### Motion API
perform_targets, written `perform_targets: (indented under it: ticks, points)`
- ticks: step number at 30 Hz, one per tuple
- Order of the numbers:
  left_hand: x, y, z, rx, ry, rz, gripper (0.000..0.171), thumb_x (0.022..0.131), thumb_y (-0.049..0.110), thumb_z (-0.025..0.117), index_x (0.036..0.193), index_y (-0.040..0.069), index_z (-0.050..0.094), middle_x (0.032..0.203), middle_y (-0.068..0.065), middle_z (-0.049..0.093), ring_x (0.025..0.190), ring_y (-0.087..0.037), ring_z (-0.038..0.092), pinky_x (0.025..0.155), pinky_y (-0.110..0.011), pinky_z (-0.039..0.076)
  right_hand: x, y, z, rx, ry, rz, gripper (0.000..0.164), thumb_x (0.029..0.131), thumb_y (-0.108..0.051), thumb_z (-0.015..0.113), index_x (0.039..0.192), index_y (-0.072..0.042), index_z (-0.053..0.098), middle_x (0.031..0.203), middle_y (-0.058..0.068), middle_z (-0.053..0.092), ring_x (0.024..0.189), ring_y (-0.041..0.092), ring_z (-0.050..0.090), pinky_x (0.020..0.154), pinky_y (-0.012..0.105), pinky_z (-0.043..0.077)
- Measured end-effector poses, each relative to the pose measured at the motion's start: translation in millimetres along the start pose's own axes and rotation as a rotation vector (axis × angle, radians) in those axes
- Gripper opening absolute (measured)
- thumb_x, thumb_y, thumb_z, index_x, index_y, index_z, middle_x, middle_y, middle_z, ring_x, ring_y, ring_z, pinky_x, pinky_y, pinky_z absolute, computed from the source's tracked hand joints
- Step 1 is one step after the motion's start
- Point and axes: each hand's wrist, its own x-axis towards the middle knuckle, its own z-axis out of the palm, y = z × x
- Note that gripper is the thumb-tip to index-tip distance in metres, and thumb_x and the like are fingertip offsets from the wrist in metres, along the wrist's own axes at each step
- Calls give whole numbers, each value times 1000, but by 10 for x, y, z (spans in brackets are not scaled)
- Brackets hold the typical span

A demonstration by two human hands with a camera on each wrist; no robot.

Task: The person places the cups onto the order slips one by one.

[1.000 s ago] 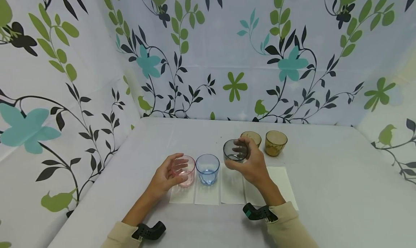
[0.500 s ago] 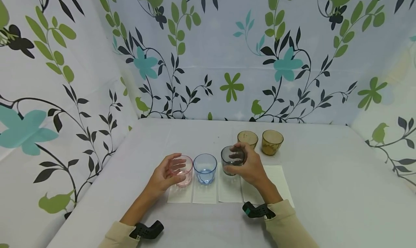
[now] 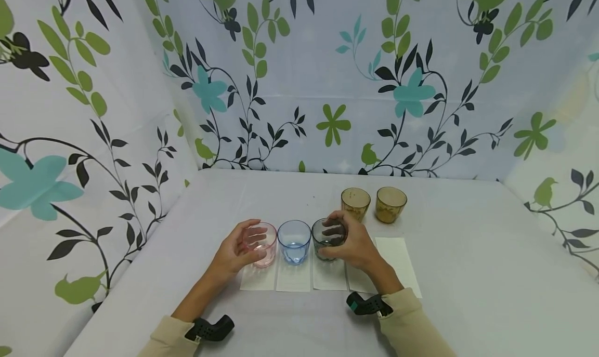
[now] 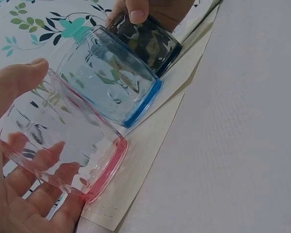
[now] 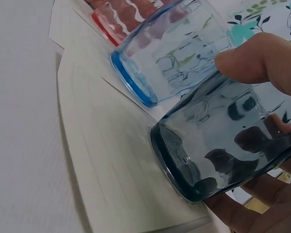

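Note:
Three tumblers stand side by side in a row on pale paper sheets. My left hand [image 3: 231,250] grips the pink glass [image 3: 269,254] at the row's left end, thumb in front and fingers behind. Between the hands is the blue glass [image 3: 295,249], touched by neither. At the right end, my right hand [image 3: 359,249] holds the smoky grey glass [image 3: 322,249]. In the right wrist view the base of that grey glass [image 5: 203,141] sits at the paper. The left wrist view shows the pink glass [image 4: 82,145] upright, its foot on a paper strip.
Two amber glasses [image 3: 356,205] [image 3: 390,206] stand behind my right hand. Paper sheets [image 3: 398,263] lie under and to the right of the row on the white table [image 3: 468,274]. A patterned cloth [image 3: 299,87] walls the back and sides.
My right hand has brought the grey glass down and slightly left, in line beside the blue glass. My left hand stays on the pink glass.

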Motion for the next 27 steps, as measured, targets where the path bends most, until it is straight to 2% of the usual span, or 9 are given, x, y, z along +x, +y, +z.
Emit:
perform_targets:
  ticks: [8,12,20,27]
  points:
    - [4,14,7,-9,-9,9,72,90,11,75,152,12,38,146,-19,52,135,-40,52,108,-30,47,3,9,-4,15,-17,-9,72,71,-6,88,131,-4,48,130,21,62,118,35,65,100,49,54]
    - [5,2,8,-17,-10,9,73,90,11,74,152,7,36,146,-20,52,135,-40,52,108,-31,47,10,20,-10,16,-30,-11,72,71,-6,88,131,-2,48,130,23,62,119,36,63,102,52,52]
    - [-1,7,-16,-3,1,5,70,91,12,74,151,14,39,146,-18,53,134,-38,53,109,-35,47,29,8,5,15,-42,-3,76,70,-9,90,131,-3,46,126,20,64,117,33,64,102,50,51]
    - [-4,4,1,-12,-10,16,71,91,11,73,152,7,36,145,-23,51,133,-42,52,108,-32,47,-2,-5,-35,-42,-52,30,80,69,-21,94,132,-9,46,126,16,67,119,29,63,106,51,47]
